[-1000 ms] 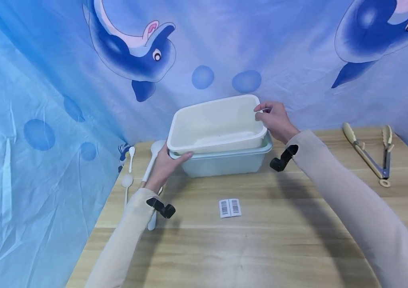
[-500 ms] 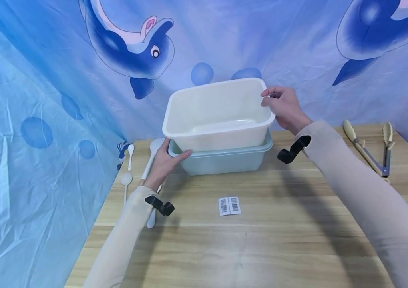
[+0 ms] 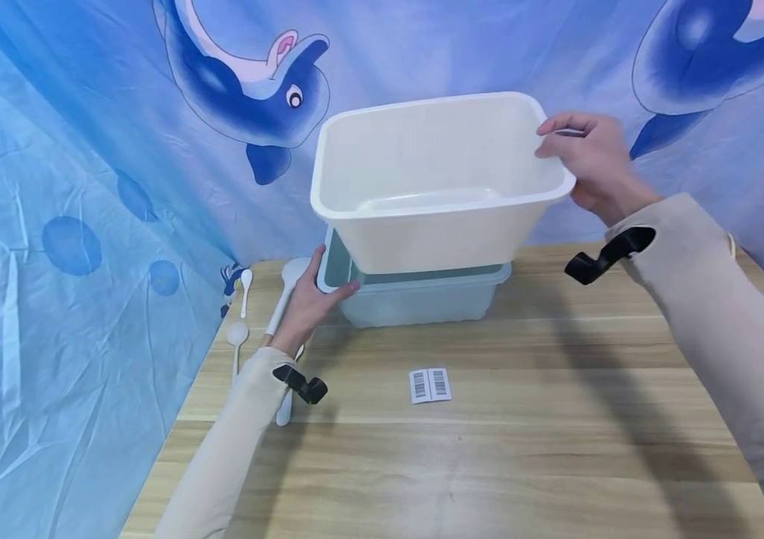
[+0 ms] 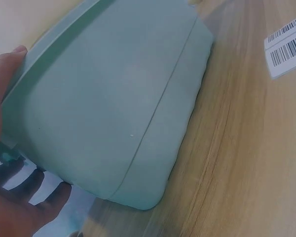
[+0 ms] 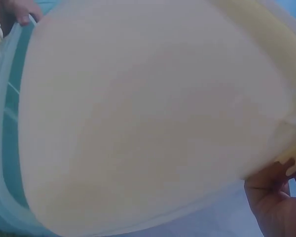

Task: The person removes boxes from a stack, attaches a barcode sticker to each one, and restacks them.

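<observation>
My right hand point(image 3: 590, 161) pinches the right end rim of a white plastic bin point(image 3: 435, 236), with thumb and fingers on either side of the rim in the right wrist view. The white bin is raised and tilted, its opening facing me, and its bottom overlaps a light green bin point(image 3: 422, 303) beneath it. The green bin stands on the wooden table. Its left front corner is gripped by my left hand point(image 3: 310, 299), the thumb point(image 4: 7, 69) over the front rim and the other fingers along the end wall. The white bin hides much of the green bin's inside.
Left of the bins lie white spoons: a small one point(image 3: 245, 292), a round one point(image 3: 236, 335) and a large one point(image 3: 292, 273) partly behind my left hand. A barcode label point(image 3: 430, 385) lies in front. A blue sea-animal curtain point(image 3: 388, 45) hangs behind the table point(image 3: 489, 464).
My right hand has lifted the white bin up and to the right, out of the green bin, tilting it more. My left hand has stayed on the green bin. My right sleeve now covers the tongs.
</observation>
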The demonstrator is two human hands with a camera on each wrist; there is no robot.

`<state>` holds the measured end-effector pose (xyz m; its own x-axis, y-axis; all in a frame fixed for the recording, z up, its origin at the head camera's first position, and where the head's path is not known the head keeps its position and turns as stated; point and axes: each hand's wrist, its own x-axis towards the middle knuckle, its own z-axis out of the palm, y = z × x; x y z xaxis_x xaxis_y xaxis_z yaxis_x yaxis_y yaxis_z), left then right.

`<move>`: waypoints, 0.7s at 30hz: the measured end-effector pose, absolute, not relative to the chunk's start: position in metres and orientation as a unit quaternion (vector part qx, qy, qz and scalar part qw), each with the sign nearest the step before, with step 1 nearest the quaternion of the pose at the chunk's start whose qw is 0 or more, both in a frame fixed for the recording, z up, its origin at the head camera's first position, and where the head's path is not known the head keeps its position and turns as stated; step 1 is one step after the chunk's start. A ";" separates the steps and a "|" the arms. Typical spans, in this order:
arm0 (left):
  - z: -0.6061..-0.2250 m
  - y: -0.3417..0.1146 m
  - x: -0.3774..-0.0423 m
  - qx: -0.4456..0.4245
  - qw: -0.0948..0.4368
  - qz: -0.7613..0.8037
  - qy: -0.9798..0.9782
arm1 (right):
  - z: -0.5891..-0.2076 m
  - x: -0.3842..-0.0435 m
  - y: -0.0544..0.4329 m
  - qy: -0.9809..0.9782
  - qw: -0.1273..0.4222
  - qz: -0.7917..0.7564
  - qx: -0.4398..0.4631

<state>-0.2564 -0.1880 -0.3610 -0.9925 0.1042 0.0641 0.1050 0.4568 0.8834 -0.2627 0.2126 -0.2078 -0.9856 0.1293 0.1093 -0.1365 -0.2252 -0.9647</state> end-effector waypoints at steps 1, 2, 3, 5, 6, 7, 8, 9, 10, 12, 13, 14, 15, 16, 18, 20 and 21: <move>-0.362 -0.188 -0.256 -0.059 0.000 -0.517 -0.854 | -0.206 -0.262 0.218 -0.611 0.087 0.787 -0.001; -0.362 -0.187 -0.257 -0.058 0.000 -0.516 -0.855 | -0.205 -0.261 0.224 -0.606 0.088 0.791 -0.005; -0.363 -0.187 -0.257 -0.057 0.000 -0.514 -0.856 | -0.205 -0.260 0.231 -0.601 0.087 0.795 -0.008; -0.363 -0.186 -0.257 -0.056 0.001 -0.509 -0.859 | -0.204 -0.257 0.245 -0.586 0.091 0.805 -0.009; -0.363 -0.186 -0.257 -0.055 0.001 -0.509 -0.859 | -0.204 -0.256 0.252 -0.581 0.092 0.809 -0.008; -0.363 -0.185 -0.257 -0.055 0.000 -0.510 -0.859 | -0.204 -0.254 0.260 -0.574 0.091 0.814 -0.005; -0.363 -0.185 -0.257 -0.054 0.000 -0.509 -0.859 | -0.205 -0.253 0.268 -0.569 0.090 0.817 0.001; -0.362 -0.185 -0.257 -0.053 0.001 -0.510 -0.858 | -0.205 -0.251 0.276 -0.563 0.089 0.821 0.008; -0.362 -0.185 -0.257 -0.052 0.000 -0.511 -0.858 | -0.206 -0.250 0.283 -0.556 0.088 0.826 0.014; -0.360 -0.185 -0.256 -0.050 -0.002 -0.513 -0.857 | -0.207 -0.249 0.299 -0.545 0.087 0.833 0.026; -0.360 -0.186 -0.256 -0.051 -0.001 -0.513 -0.857 | -0.207 -0.248 0.306 -0.540 0.088 0.836 0.033; -0.359 -0.186 -0.257 -0.052 0.000 -0.515 -0.856 | -0.207 -0.247 0.314 -0.540 0.090 0.836 0.040; -0.358 -0.187 -0.257 -0.053 0.001 -0.517 -0.854 | -0.207 -0.246 0.321 -0.548 0.093 0.830 0.043; -0.357 -0.188 -0.258 -0.055 0.002 -0.519 -0.853 | -0.208 -0.245 0.328 -0.553 0.099 0.826 0.048; -0.355 -0.189 -0.259 -0.057 0.006 -0.520 -0.852 | -0.209 -0.243 0.343 -0.573 0.112 0.810 0.058; -0.354 -0.191 -0.261 -0.058 0.008 -0.523 -0.851 | -0.211 -0.241 0.355 -0.588 0.128 0.796 0.063; -0.353 -0.191 -0.261 -0.057 0.006 -0.522 -0.851 | -0.212 -0.240 0.360 -0.586 0.138 0.796 0.068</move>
<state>-0.2611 -0.1912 -0.3534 -0.9934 0.0906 0.0708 0.1041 0.4477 0.8881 -0.2400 0.3605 -0.2117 -0.9526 0.1397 0.2703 -0.2996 -0.2757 -0.9134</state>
